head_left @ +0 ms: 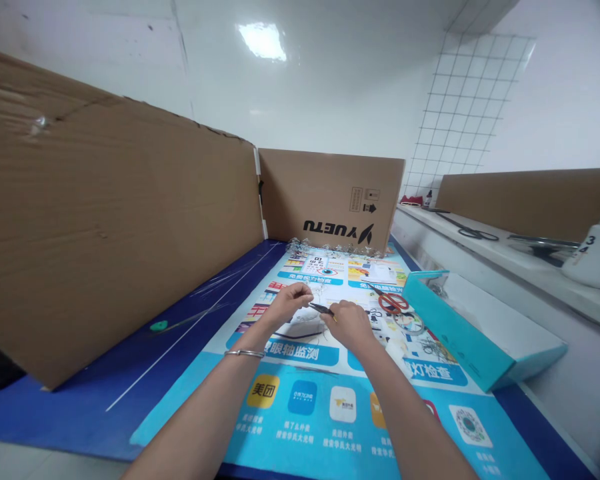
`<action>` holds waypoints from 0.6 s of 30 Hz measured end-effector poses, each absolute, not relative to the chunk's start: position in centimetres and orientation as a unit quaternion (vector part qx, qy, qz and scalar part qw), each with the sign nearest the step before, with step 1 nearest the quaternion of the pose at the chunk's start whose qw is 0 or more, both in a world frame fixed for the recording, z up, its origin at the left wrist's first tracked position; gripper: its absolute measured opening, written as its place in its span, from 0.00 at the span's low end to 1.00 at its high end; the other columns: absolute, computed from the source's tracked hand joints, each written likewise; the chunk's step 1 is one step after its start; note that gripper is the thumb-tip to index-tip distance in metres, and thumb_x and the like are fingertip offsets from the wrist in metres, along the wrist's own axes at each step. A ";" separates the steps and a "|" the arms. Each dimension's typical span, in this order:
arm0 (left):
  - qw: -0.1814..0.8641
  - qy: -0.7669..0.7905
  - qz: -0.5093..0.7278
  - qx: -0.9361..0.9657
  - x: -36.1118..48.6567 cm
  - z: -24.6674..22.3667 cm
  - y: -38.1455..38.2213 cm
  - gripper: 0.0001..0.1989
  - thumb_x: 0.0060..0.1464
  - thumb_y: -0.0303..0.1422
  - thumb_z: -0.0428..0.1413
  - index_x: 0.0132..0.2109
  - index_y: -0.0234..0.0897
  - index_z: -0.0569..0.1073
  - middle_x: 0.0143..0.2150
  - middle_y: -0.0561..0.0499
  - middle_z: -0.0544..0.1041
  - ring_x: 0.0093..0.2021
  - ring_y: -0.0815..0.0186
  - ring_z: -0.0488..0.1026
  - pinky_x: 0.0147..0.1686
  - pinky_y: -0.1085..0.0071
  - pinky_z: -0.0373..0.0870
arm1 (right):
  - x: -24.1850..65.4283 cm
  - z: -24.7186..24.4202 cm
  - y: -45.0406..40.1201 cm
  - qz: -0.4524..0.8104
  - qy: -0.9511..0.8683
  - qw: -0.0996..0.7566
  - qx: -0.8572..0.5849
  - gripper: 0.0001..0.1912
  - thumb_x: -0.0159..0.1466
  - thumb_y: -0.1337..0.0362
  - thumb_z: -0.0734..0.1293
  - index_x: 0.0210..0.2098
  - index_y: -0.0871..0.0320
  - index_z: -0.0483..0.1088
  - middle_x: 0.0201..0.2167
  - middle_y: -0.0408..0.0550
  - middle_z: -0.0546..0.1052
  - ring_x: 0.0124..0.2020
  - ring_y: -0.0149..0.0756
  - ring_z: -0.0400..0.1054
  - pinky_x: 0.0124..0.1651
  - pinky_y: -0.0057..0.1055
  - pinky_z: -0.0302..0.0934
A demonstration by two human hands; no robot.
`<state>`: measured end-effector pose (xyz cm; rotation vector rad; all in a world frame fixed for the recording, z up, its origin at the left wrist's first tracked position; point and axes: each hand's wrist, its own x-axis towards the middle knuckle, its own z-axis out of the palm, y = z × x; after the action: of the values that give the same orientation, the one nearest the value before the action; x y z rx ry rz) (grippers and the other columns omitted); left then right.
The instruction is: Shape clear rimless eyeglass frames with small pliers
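My right hand [351,324] is closed around a pair of small pliers [321,308], whose dark jaws point left. A bit of yellow handle shows below the fingers. My left hand [291,303] is pinched just left of the jaw tips; whatever lies between its fingertips is too small to make out. Both hands are above the printed mat [325,380]. Under them lies a whitish object with a dark curved edge [303,332], partly covered by the hands. Orange-handled scissors [393,303] lie right of my right hand, beside a round clear coil [409,324].
An open teal box [485,363] stands at the right. Cardboard panels wall the left [130,200] and back [330,200]. Clear tangled strands [335,251] lie along the back panel. On the right ledge are dark scissors [473,232] and a white container [597,253]. A green piece [159,326] lies left.
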<state>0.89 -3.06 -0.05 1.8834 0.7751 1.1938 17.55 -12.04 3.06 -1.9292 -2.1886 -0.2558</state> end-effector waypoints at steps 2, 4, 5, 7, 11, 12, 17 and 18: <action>0.372 0.309 0.470 0.738 0.9 0.0 -3.1 0.07 0.46 0.35 0.53 0.29 0.34 0.69 0.24 0.54 0.68 0.25 0.71 0.63 0.26 0.75 0.59 | 17.3 3.2 -12.2 -0.099 -0.737 0.105 -0.661 0.22 0.61 0.49 0.53 0.39 0.58 0.69 0.36 0.53 0.71 0.41 0.40 0.63 0.41 0.33 0.52; 0.366 0.314 0.472 0.738 1.0 0.1 -3.2 0.07 0.46 0.35 0.53 0.29 0.34 0.69 0.24 0.54 0.68 0.25 0.72 0.63 0.26 0.75 0.59 | 17.1 3.2 -12.2 -0.108 -0.730 0.104 -0.667 0.22 0.61 0.50 0.53 0.40 0.59 0.69 0.37 0.54 0.71 0.42 0.40 0.62 0.42 0.34 0.51; 0.364 0.314 0.472 0.739 1.0 0.1 -3.3 0.07 0.46 0.35 0.53 0.29 0.34 0.69 0.23 0.54 0.68 0.25 0.72 0.63 0.26 0.75 0.59 | 17.0 3.2 -12.3 -0.111 -0.727 0.105 -0.669 0.22 0.61 0.50 0.53 0.40 0.59 0.68 0.38 0.54 0.70 0.42 0.40 0.62 0.43 0.35 0.51; 0.361 0.313 0.471 0.741 1.0 0.1 -3.3 0.07 0.47 0.35 0.52 0.29 0.34 0.68 0.23 0.55 0.67 0.25 0.72 0.63 0.26 0.76 0.58 | 16.9 3.1 -12.3 -0.112 -0.724 0.108 -0.672 0.22 0.61 0.50 0.54 0.40 0.59 0.69 0.38 0.55 0.70 0.42 0.41 0.62 0.43 0.35 0.50; 0.360 0.317 0.465 0.744 1.0 0.0 -3.4 0.07 0.48 0.34 0.52 0.30 0.34 0.68 0.24 0.55 0.67 0.25 0.72 0.63 0.25 0.76 0.58 | 17.0 2.8 -12.2 -0.102 -0.727 0.113 -0.669 0.22 0.61 0.49 0.54 0.39 0.58 0.69 0.37 0.54 0.71 0.41 0.40 0.62 0.42 0.33 0.51; 0.362 0.316 0.464 0.744 1.0 0.0 -3.4 0.07 0.48 0.34 0.52 0.30 0.34 0.68 0.24 0.54 0.67 0.25 0.72 0.63 0.26 0.76 0.58 | 17.0 2.8 -12.2 -0.100 -0.728 0.114 -0.668 0.22 0.61 0.49 0.54 0.39 0.58 0.69 0.37 0.54 0.71 0.41 0.39 0.63 0.41 0.33 0.51; 0.373 0.314 0.458 0.744 0.9 0.0 -3.4 0.07 0.48 0.34 0.52 0.30 0.34 0.68 0.24 0.54 0.68 0.25 0.72 0.64 0.26 0.75 0.59 | 17.0 2.9 -12.3 -0.090 -0.728 0.111 -0.671 0.22 0.61 0.49 0.54 0.39 0.58 0.69 0.36 0.53 0.71 0.40 0.39 0.63 0.40 0.33 0.52; 0.375 0.314 0.457 0.743 0.9 0.0 -3.4 0.07 0.48 0.34 0.52 0.30 0.34 0.68 0.24 0.54 0.68 0.25 0.72 0.64 0.26 0.75 0.59 | 16.9 3.0 -12.3 -0.089 -0.726 0.108 -0.673 0.22 0.61 0.49 0.54 0.39 0.58 0.69 0.37 0.53 0.71 0.40 0.40 0.63 0.41 0.33 0.52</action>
<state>0.93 -3.41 0.02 1.9018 0.8040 1.1697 16.91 -12.31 2.99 -1.9800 -2.1368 -0.2632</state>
